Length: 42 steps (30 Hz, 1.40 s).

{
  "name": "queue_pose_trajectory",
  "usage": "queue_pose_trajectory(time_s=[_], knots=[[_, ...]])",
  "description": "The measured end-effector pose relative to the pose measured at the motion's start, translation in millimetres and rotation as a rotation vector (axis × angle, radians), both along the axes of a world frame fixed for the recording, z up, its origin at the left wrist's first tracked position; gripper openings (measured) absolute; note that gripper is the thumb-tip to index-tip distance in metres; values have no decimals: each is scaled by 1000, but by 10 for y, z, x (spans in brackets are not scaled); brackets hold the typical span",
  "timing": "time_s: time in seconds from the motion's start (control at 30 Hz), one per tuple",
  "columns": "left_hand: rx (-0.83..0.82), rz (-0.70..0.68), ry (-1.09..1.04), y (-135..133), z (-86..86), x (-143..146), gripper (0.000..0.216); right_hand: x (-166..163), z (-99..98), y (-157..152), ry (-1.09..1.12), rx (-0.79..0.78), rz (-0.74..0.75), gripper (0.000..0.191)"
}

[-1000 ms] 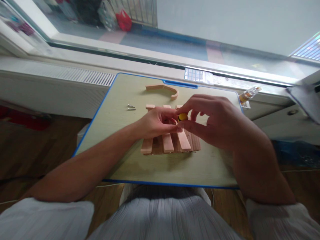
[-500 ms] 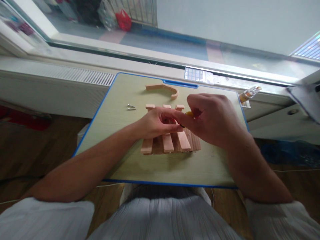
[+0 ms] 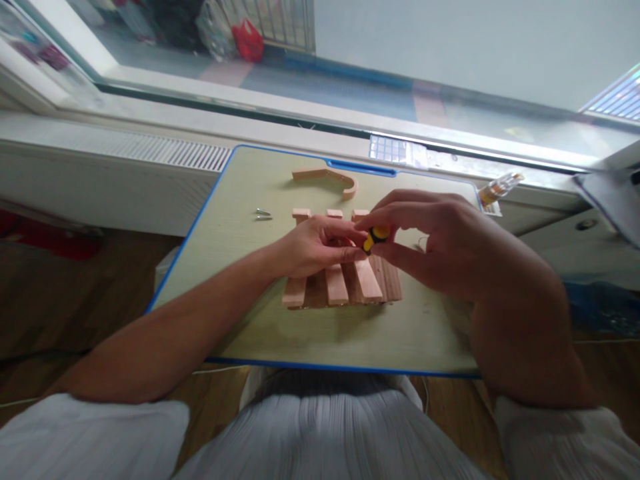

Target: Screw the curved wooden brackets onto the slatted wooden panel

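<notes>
A short screwdriver point(image 3: 378, 233) with a yellow and black handle stands upright over a wooden piece made of pale slats point(image 3: 338, 285) on darker brown boards point(image 3: 391, 279). My right hand point(image 3: 434, 235) has its thumb and fingers around the handle, looser than a fist, so the handle shows between them. My left hand point(image 3: 320, 247) rests over the slats, its thumb and forefinger pinched at the screwdriver's lower end. The tip and whatever lies under it are hidden by my left fingers.
On the blue-edged table point(image 3: 280, 340), two small metal screws point(image 3: 263, 215) lie left of the slats. A curved wooden hook-shaped piece point(image 3: 330, 175) lies toward the back. A clear bottle point(image 3: 500, 189) stands by the right corner, near the windowsill. A radiator point(image 3: 125, 167) is at left.
My right hand has loosened from a tight fist and turned, its fingers now extended around the handle, which shows more. My left hand stays in place.
</notes>
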<state>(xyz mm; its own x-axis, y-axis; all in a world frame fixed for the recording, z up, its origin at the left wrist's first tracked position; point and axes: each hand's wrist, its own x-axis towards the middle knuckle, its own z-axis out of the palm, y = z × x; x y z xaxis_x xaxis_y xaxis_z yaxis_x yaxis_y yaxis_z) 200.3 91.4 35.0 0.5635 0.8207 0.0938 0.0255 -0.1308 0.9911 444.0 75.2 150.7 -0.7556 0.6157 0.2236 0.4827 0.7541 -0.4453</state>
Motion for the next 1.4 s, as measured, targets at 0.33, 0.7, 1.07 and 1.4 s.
queue_pose_trajectory(time_s=[0.33,0.7,1.07,1.4], knots=[[26,-29,-16,5,60,-3,31,-135,-71,-12,-114,158,-270,25],[-60,-4,-70,-18,33,34,35,-203,-112,-9,-105,158,-381,45],[34,-27,-43,13,0,30,29,-11,5,-4,-38,-24,-56,24],[55,-10,32,-2,77,-1,29,-100,-31,-4,-122,165,-224,22]])
